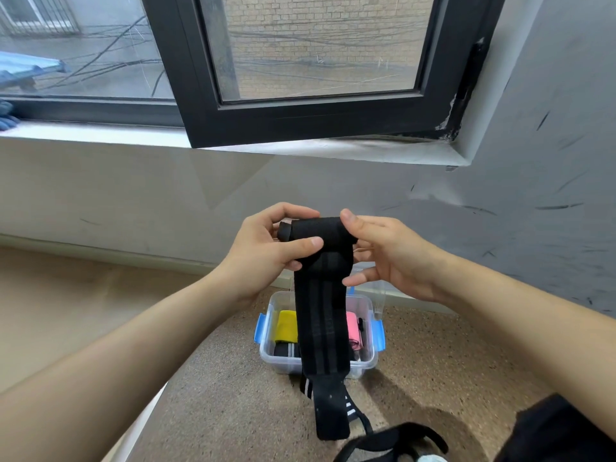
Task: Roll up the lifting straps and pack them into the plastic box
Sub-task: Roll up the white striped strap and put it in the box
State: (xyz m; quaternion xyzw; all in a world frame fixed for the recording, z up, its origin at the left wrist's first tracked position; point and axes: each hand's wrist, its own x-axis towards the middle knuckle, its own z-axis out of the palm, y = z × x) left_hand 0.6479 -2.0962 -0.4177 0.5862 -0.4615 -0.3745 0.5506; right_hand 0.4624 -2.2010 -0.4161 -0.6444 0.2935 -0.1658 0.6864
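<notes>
Your fingers pinch the strap at centre frame. The left hand clamps the small roll started at its top end between thumb and curled fingers. The right hand sets its thumb on the roll's right edge, with the other fingers curled behind. The long tail hangs straight down in front of the open box, and its lower end lies on the floor just below the box.

The roll looks only a turn or so deep, so if either thumb slackens it will likely spring open. If the hanging tail drifts sideways as you wind, the roll may come out cone-shaped and sit badly in the box, which already holds a yellow roll and a pink roll. The dragging end could also catch on the second strap at the bottom of the frame, or on the box rim.

The strap hides your right fingertips and the middle of the box, so I cannot tell how much room is left. The bottom edge of the frame cuts off the second strap. A clear shape behind the box may be its lid, but it is hard to make out.
</notes>
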